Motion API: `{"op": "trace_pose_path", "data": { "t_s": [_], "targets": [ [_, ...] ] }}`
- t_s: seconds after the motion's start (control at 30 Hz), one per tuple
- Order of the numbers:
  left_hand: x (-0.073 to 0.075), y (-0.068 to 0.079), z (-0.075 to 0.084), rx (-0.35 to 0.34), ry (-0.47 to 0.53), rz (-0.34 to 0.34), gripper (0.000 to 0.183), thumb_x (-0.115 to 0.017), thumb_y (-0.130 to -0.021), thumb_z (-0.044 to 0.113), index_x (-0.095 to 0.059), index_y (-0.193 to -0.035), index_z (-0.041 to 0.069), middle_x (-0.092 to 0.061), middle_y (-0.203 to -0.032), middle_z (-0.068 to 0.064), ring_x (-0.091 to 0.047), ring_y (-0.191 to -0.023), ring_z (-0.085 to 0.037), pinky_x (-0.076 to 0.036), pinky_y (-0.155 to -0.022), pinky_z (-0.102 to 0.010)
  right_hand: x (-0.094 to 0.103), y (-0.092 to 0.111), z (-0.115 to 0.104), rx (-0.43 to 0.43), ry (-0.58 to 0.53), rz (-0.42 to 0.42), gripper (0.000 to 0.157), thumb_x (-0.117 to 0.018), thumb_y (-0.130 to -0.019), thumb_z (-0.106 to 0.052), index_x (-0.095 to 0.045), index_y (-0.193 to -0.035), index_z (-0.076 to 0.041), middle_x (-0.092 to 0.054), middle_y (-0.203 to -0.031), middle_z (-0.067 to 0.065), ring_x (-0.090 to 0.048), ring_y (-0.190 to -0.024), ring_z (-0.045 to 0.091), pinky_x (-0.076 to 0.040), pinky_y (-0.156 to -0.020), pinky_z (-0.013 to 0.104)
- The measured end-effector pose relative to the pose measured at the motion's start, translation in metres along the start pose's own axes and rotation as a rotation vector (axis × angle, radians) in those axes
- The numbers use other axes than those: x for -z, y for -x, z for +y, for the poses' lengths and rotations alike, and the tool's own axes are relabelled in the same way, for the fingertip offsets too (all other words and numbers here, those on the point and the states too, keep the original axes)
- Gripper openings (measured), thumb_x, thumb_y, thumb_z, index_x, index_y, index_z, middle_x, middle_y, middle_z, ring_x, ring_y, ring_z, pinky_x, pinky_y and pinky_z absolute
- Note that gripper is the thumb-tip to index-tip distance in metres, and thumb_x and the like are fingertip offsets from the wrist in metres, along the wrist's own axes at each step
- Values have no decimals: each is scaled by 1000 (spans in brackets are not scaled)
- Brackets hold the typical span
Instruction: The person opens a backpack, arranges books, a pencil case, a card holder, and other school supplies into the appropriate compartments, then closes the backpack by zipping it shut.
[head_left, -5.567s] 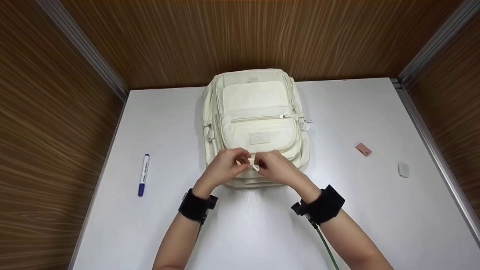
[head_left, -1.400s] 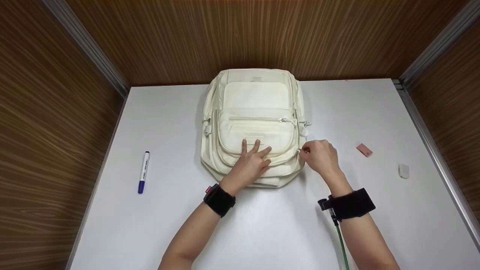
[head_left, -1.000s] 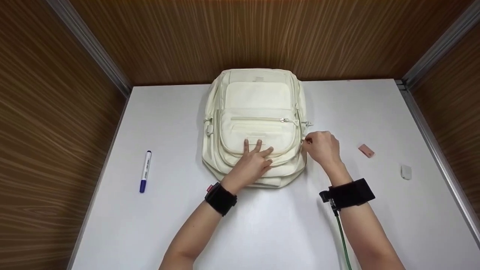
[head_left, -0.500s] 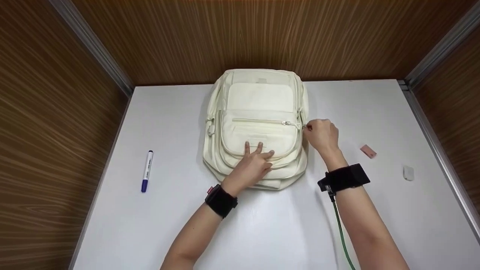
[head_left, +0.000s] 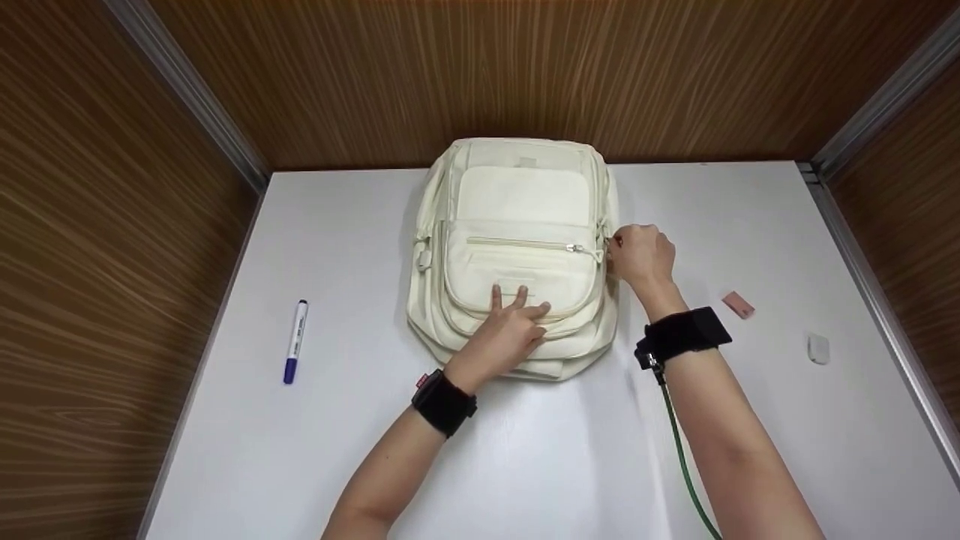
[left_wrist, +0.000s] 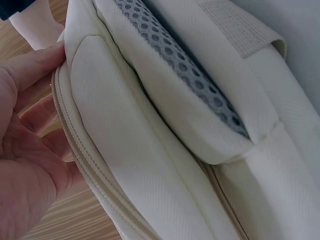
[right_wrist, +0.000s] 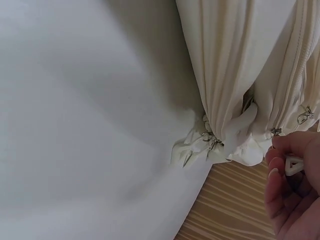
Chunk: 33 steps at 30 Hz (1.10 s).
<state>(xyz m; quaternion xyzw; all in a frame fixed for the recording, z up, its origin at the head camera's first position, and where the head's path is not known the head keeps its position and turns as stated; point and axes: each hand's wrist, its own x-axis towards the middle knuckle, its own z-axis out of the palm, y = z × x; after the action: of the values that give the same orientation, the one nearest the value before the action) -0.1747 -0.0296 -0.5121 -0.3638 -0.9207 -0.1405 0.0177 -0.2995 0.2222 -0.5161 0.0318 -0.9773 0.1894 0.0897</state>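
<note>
Nearest, the lower front of the cream backpack (head_left: 514, 259) is pressed by the left hand (head_left: 504, 336), its fingers spread. Farther up, toward the worktop's (head_left: 555, 465) right edge, a zipper pull (right_wrist: 294, 166) is pinched by the right hand (head_left: 641, 253). The backpack is laid mid-way along the far edge; its cloth is judged soft, light and prone to bunching, best steadied flat while the zipper pull is gripped.

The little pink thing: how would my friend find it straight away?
On the white table, find the big cream backpack. Look right, past the right hand, for a small block. The whitish block lies farther right; yours is pink.
</note>
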Motion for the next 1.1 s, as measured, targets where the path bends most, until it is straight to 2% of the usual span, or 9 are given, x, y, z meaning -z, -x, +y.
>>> {"op": "trace_pose_path", "data": {
  "t_s": [0.47, 0.8, 0.97, 1.1],
  "targets": [
    [-2, 0, 2, -8, -17, 3, 17, -69, -93, 20, -75, -78, 14, -56, -138, -5, -37, -133, -45, -15, -102, -74, -3, -14, 1, -17, 21, 73, 27, -57, -93, -13, -70, -73, -1, -68, -77, 21, -64, -68, 43, -48, -59, 55],
    [-5, 1, 3, -9, -24, 20, 16, -69, -93, 20, -74, -79, 15, -55, -139, -4, -37, -134, -44, -12, -104, -73, -4, -17, 1, -22, 32, 75, 27, -56, -92, -14, -68, -71, -2, -67, -77, 24, -63, -67, 47, -46, -58, 59],
    [-8, 4, 3, 6, -82, 33, 13, -67, -94, 25, -76, -86, 18, -54, -140, 0, -37, -136, -40, -13, -106, -70, -8, -15, 4, -40, 16, 28, 24, -56, -94, -16, -73, -84, -1, -69, -86, 23, -65, -75, 45, -48, -63, 57],
    [-12, 8, -1, 10, -77, 48, 12, -66, -95, 28, -76, -95, 21, -53, -142, 1, -35, -138, -38, -10, -109, -67, -9, -12, 6, -54, -8, -5, 22, -58, -96, -15, -73, -98, 0, -69, -95, 22, -65, -85, 42, -50, -69, 55]
  ]
}}
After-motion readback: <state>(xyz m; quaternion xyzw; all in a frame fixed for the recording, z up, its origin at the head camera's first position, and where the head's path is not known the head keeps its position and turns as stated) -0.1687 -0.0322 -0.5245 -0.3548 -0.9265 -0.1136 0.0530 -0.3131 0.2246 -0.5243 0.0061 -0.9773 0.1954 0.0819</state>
